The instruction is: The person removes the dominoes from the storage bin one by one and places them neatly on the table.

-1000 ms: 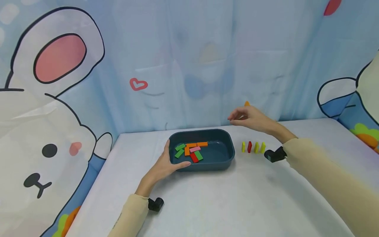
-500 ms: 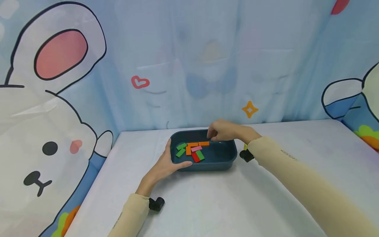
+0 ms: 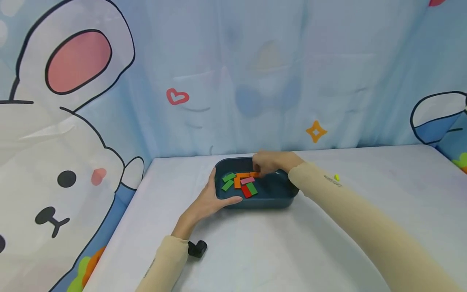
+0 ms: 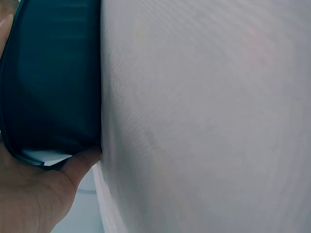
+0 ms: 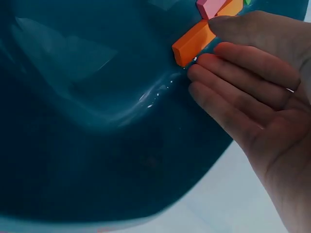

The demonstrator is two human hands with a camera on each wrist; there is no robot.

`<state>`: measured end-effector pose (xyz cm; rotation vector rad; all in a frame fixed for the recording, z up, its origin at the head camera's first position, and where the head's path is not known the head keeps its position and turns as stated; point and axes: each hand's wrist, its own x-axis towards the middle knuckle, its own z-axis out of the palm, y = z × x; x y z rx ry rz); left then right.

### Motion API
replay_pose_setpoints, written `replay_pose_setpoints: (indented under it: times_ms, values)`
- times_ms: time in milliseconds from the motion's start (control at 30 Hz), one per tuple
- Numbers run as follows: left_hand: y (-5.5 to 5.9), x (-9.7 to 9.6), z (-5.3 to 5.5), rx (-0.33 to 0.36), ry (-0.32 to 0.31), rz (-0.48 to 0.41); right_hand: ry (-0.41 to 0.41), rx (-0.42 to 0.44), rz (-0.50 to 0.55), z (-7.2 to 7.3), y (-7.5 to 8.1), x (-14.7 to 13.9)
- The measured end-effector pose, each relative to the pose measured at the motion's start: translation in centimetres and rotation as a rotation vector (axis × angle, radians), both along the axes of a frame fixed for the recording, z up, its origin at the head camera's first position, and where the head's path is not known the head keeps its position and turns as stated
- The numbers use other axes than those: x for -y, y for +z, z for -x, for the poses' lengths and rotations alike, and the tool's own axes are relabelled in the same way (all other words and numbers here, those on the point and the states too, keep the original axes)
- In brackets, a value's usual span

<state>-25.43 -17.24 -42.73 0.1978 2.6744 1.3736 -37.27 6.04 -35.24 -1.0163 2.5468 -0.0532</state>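
A dark teal plastic bin [image 3: 260, 204] stands on the white-covered table, with several small coloured blocks lying in its left half. My left hand [image 3: 205, 201] holds the bin's left end, thumb along the front wall; in the left wrist view the hand spans the bin [image 4: 53, 92]. Inside the bin, at its back, is my right hand [image 3: 268, 162]. Its thumb and fingers pinch an orange block [image 5: 192, 44], as the right wrist view shows. Next to that block lie a pink block [image 3: 247, 180], green blocks [image 3: 228, 185] and a red block [image 3: 246, 191].
Beyond the right sleeve [image 3: 328, 186], the top of a yellow block [image 3: 337, 177] shows on the table; the sleeve hides whatever else stands there. A printed cloth [image 3: 233, 81] hangs behind the table's back edge.
My right hand has moved left and down from above the table into the bin, reaching the orange block. Its sleeve now covers most of the standing row of blocks. My left hand keeps its hold.
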Motion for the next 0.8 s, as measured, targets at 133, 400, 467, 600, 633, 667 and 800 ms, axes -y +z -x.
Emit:
replay_pose_setpoints:
  times_ms: [133, 400, 467, 600, 633, 667, 800]
  values:
    - [0.2, 0.0, 0.0, -0.004, -0.002, -0.004, -0.013, 0.020, -0.011, 0.3, 0.1, 0.1]
    - [0.1, 0.1, 0.0, 0.004, -0.010, -0.004, -0.024, 0.017, -0.033, 0.3, -0.8, 0.7]
    - [0.0, 0.1, 0.0, 0.005, -0.009, -0.001, -0.015, 0.014, -0.028, 0.2, -1.0, 0.9]
    - [0.1, 0.1, -0.2, 0.003, -0.005, 0.010, -0.015, 0.011, -0.022, 0.1, -1.3, 1.3]
    - [0.1, 0.0, -0.2, 0.004, -0.004, 0.013, -0.020, 0.014, -0.024, 0.0, -1.4, 1.4]
    - [0.1, 0.0, -0.2, 0.005, -0.002, 0.015, -0.019, 0.014, -0.024, 0.0, -1.4, 1.4]
    - [0.3, -0.1, -0.3, 0.009, 0.001, 0.020, -0.023, 0.031, -0.013, -0.3, -1.3, 1.6]
